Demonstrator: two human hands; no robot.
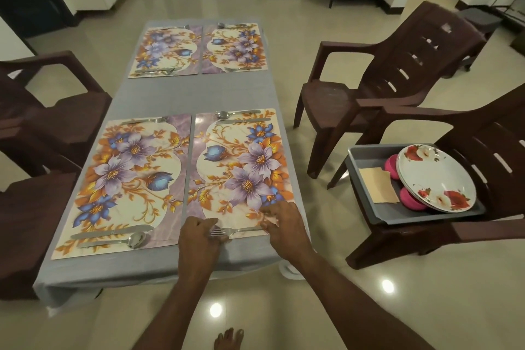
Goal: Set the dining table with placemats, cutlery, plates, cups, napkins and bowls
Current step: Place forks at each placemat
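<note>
Four floral placemats lie on the grey-clothed table (159, 94). On the near right placemat (241, 167) a fork (241, 231) lies along the near edge. My left hand (200, 236) pinches its tine end. My right hand (282, 223) rests its fingertips at the handle end, index finger stretched out on the mat. A spoon (223, 114) and knife (244, 120) lie at that mat's far edge. The near left placemat (127, 179) carries a knife (112, 232), a spoon (122, 241) and a fork (145, 120). The two far mats also hold cutlery.
On the chair (483, 224) at my right stands a grey tray (366, 156) holding floral plates (434, 179), pink bowls (412, 200) and brown napkins (377, 185). Another brown chair (397, 71) stands further right, and two more on the left (42, 111). My bare foot (227, 339) is on the tiled floor.
</note>
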